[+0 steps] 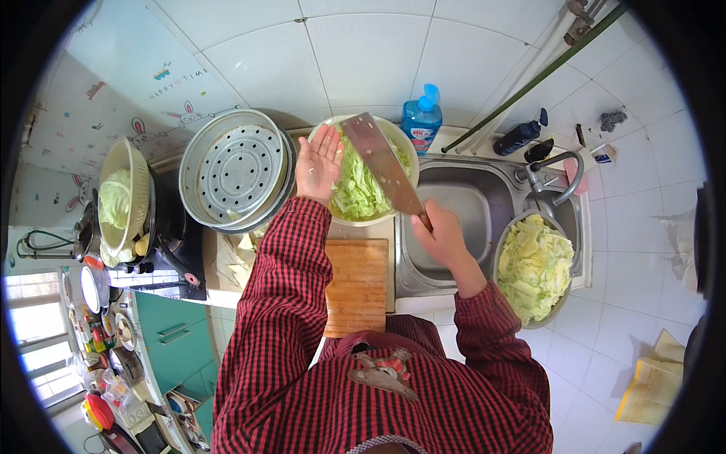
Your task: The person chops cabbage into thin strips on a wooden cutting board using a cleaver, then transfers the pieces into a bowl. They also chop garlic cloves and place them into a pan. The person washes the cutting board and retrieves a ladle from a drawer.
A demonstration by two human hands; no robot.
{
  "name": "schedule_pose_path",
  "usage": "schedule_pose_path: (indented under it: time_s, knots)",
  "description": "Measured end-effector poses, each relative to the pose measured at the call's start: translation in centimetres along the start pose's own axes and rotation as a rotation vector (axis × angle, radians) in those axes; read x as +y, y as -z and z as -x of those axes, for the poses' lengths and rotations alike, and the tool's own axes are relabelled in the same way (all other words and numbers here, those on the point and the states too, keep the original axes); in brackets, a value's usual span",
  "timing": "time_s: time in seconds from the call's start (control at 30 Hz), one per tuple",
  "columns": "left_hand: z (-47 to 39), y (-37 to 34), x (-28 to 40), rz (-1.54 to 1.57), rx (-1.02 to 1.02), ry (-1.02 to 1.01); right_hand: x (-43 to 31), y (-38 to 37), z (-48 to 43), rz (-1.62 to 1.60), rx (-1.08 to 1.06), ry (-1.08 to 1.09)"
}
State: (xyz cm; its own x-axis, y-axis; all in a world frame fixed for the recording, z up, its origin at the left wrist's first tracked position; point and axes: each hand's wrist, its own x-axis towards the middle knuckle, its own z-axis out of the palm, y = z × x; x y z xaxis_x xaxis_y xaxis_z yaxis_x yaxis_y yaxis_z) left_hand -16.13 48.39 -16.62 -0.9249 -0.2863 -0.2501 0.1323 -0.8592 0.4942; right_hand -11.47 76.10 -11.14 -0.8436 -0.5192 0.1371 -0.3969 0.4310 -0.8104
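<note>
My right hand (441, 231) grips the handle of a broad-bladed cleaver (379, 162). Small pale bits cling to its blade, which lies slantwise over a large pale bowl (416, 170) of shredded cabbage (358, 190). At the bowl's left rim my left hand (319, 163) is palm up, fingers spread, with a few small cabbage bits on the skin but nothing gripped. Below the bowl lies a wooden cutting board (357, 284), wet-looking. A second bowl (500, 249), heaped with torn cabbage leaves (535, 269), stands at the sink's right side.
Perforated metal steamer trays (238, 170) stand left of the bowl, cabbage scraps (241, 255) below them. Farther left, a plastic colander (138, 193) holding cabbage rests over the stove (181, 255). At right are the steel sink (454, 221), its faucet (567, 176) and a blue soap bottle (422, 122).
</note>
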Motion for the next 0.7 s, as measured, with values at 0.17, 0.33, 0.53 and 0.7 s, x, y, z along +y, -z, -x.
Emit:
schedule_pose_path:
  time_s: [0.17, 0.33, 0.53, 0.7]
  knots:
    - [0.8, -0.5, 0.4, 0.024, -0.116, 0.112, 0.6, -0.3, 0.8, -0.440, -0.286, -0.189]
    - [3.3, -1.3, 0.6, 0.078, -0.127, 0.205, 2.9, -1.6, 0.8, -0.533, -0.266, -0.284]
    - [5.0, 0.7, -1.9, -0.640, 0.153, -0.045, 3.8, -1.7, 1.2, -0.092, -0.026, -0.282]
    - [5.7, 2.4, -3.8, -1.630, -0.304, -0.480, 2.9, -0.3, 1.0, 0.113, 0.038, -0.119]
